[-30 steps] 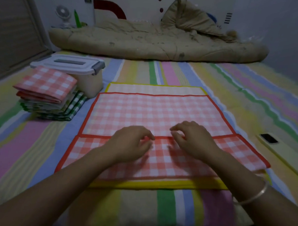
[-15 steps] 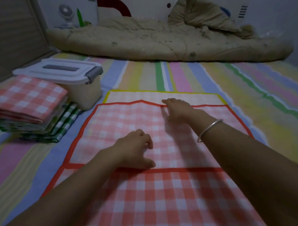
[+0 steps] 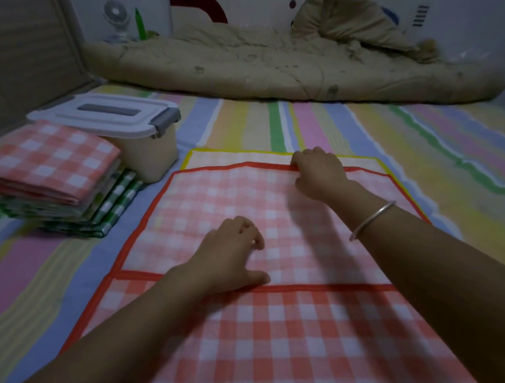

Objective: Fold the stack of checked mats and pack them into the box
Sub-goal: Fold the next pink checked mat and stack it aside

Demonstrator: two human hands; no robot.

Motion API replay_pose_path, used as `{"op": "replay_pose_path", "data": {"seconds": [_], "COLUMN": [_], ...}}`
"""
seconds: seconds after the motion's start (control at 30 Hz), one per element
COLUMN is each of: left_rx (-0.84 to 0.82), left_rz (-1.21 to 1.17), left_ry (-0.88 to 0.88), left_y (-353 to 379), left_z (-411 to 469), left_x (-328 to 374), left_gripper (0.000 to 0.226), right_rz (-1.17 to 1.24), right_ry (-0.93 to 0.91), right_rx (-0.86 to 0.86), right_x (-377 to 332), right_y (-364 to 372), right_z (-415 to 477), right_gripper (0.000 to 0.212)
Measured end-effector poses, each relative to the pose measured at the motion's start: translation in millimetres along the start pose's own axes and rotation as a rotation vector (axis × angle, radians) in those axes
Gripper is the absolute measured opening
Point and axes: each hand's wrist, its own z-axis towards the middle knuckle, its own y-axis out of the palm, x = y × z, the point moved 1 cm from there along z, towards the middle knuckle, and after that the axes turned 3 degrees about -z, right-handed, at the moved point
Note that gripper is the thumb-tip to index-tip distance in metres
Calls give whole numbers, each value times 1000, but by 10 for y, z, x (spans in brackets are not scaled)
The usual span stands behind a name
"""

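Two hands work on a red checked mat (image 3: 216, 195) spread flat on a striped sheet (image 3: 421, 146). The right hand (image 3: 318, 172) reaches to the mat's far red-bound edge, its fingers curled over that edge and pinching it, with a bangle (image 3: 371, 221) on the wrist. The left hand (image 3: 231, 254) rests nearer the middle with its fingers loosely curled and holding nothing, the thumb lying along a red seam that crosses the mat from side to side. Beyond the seam the checks look paler than on the near side.

A yellow-edged mat (image 3: 232, 157) lies under the red one and shows as a strip past its far edge and down its right side. A stack of folded mats (image 3: 52, 165) sits to the left, near the red mat's left edge but apart from it. The box (image 3: 148, 155) stands just behind the stack with its lid (image 3: 104, 118) on. Striped sheet shows broadly to the right, and between the mats' far edges and a rumpled quilt (image 3: 251, 66).
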Motion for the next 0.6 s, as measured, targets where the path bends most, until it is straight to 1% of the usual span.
{"op": "replay_pose_path", "data": {"seconds": [0.07, 0.13, 0.17, 0.2, 0.27, 0.3, 0.33, 0.4, 0.47, 0.53, 0.57, 0.6], "left_rx": [-3, -35, -9, 59, 302, 451, 597, 822, 913, 904, 869, 823], "left_rz": [65, 74, 33, -32, -179, -216, -201, -46, 162, 397, 500, 572], "left_ry": [-67, -123, -131, -130, -142, -139, -111, 4, 70, 37, -4, -45], "left_y": [64, 107, 107, 89, 16, -55, -135, -326, -539, -754, -840, -890], "left_z": [-68, -118, -135, -157, -192, -232, -265, -311, -291, -241, -212, -178], "left_x": [-86, -144, -147, -132, -78, -33, 9, 92, 125, 98, 68, 19], "left_gripper": [82, 80, 75, 68, 52, 50, 54, 71, 86, 91, 85, 74], "right_rz": [19, 13, 0, -23, -76, -91, -99, -103, -89, -52, -36, -20], "right_ry": [-13, -43, -64, -88, -141, -164, -186, -219, -235, -241, -245, -246], "right_rx": [84, 186, 239, 289, 376, 423, 460, 522, 571, 595, 606, 612], "right_x": [13, 13, 6, -3, -18, -19, -24, -25, -18, -14, -3, 6], "right_y": [-103, -208, -260, -317, -385, -434, -468, -529, -573, -607, -618, -620], "right_z": [-99, -215, -276, -345, -463, -534, -591, -708, -813, -922, -981, -1041], "right_gripper": [35, 30, 28, 25, 19, 17, 17, 16, 17, 19, 20, 21]}}
